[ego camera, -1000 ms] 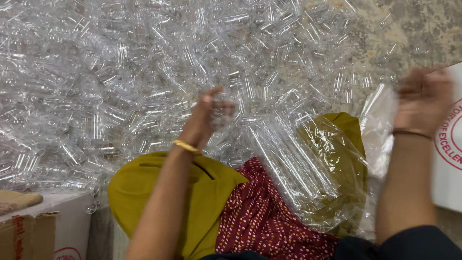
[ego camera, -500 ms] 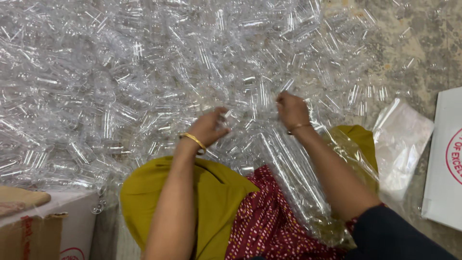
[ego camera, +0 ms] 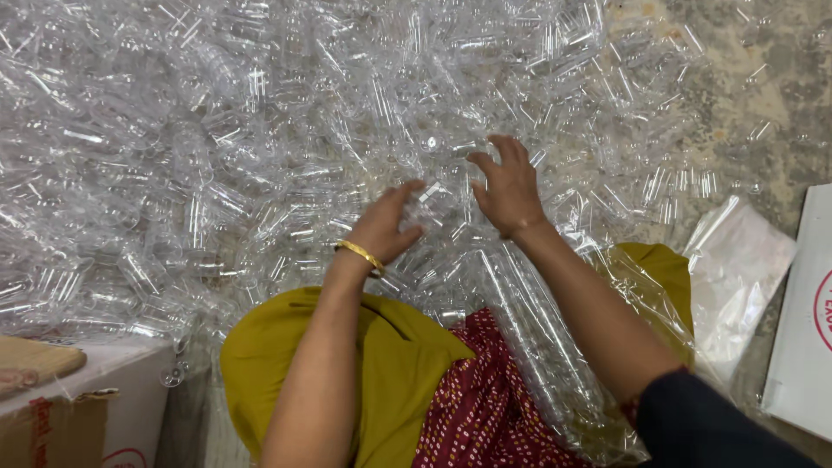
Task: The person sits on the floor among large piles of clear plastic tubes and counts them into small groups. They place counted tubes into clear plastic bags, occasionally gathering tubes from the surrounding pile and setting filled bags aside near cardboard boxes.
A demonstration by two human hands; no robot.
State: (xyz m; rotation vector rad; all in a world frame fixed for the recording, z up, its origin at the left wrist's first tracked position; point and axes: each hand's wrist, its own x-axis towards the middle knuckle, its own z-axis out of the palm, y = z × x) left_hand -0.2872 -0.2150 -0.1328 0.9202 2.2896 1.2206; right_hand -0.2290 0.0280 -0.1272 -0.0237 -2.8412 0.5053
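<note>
Presently: left hand (ego camera: pixel 387 227) and right hand (ego camera: pixel 509 186) spread open, close together, gripping nothing, pressed on clear tubes (ego camera: pixel 286 156) heaped over floor (ego camera: pixel 763 78); plastic bag (ego camera: pixel 737 277) at right.

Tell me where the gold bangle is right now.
The gold bangle sits on the left wrist, just left of centre in the head view, below the left hand and above the yellow cloth.

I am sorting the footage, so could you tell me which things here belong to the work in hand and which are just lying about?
In hand: left hand, right hand, clear plastic tubes.
Lying about: cardboard box, white board, empty plastic bag.
</note>
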